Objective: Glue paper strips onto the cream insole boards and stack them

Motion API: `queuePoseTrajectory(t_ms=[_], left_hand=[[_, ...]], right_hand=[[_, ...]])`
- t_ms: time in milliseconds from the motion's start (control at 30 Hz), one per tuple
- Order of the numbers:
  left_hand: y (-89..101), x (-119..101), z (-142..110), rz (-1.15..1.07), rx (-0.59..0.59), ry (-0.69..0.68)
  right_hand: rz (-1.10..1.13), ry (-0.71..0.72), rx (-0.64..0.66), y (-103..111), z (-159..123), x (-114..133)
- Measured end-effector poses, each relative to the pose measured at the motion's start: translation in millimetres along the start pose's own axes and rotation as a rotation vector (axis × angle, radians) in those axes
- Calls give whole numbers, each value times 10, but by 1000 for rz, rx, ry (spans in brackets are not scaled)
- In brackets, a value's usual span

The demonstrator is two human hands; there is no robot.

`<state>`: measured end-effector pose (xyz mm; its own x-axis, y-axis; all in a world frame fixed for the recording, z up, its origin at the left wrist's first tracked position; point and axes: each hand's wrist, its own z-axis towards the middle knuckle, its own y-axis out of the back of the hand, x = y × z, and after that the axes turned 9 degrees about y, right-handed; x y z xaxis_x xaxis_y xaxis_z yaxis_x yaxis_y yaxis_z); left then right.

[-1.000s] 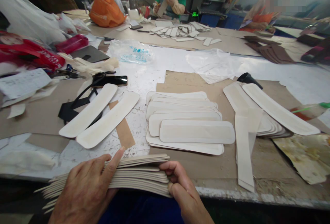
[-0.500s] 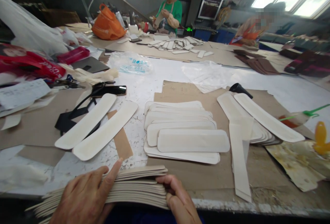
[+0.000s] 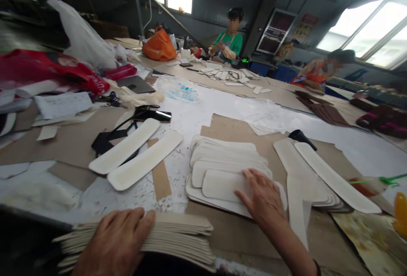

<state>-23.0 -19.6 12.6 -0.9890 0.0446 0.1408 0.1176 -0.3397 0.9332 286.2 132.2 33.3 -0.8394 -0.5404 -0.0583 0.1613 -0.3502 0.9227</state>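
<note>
At the table's near edge, my left hand (image 3: 117, 238) is wrapped over a thick stack of beige padded strips (image 3: 178, 235). Its fingers lie across the top, and the stack's near side hangs over the edge. My right hand (image 3: 262, 193) reaches forward onto a fanned pile of white, round-cornered strips (image 3: 229, 154). Its fingers lie flat on the top strip (image 3: 219, 185), thumb apart, covering part of it. Left of that pile, two more long white strips (image 3: 144, 159) lie slanted side by side.
More white strips (image 3: 333, 174) and thin sheet pieces lie to the right, by a black cylinder (image 3: 302, 139). A phone (image 3: 159, 116) sits back left near bags (image 3: 85, 40). A yellow-handled tool (image 3: 400, 214) is far right. Two people work across the table.
My right hand has left the end of the beige stack and moved forward onto the white pile. My left hand stays on the stack. The view has tilted.
</note>
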Motion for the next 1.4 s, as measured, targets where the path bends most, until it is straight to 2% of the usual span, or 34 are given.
queuePoseTrajectory(t_ms=[133,333,467,733,867,967,1133,1267,1400], left_hand=[[126,-76,47,-59,51,77],[80,-68,30,-93,-49,16],[81,-66,28,-94,-70,0],[154,-91,55,-86,-74,22],[179,-106,66,-87,-22,71],[163,-91,59,-81,-35,62],[89,-45,44,-175,-95,89],[51,-49,48,-153,-183,85],[30,-66,55,-121,-208,67]], right_hand=[[-151,79,74,-89,-3,-119],[-165,140,120,-6,-18,-140],[-165,163,153,51,9,-148],[-48,138,216,150,74,-161],[237,60,295,249,32,-112],[434,15,376,409,50,51],[578,52,330,582,284,551],[561,128,346,475,521,927],[532,248,421,339,619,1198]])
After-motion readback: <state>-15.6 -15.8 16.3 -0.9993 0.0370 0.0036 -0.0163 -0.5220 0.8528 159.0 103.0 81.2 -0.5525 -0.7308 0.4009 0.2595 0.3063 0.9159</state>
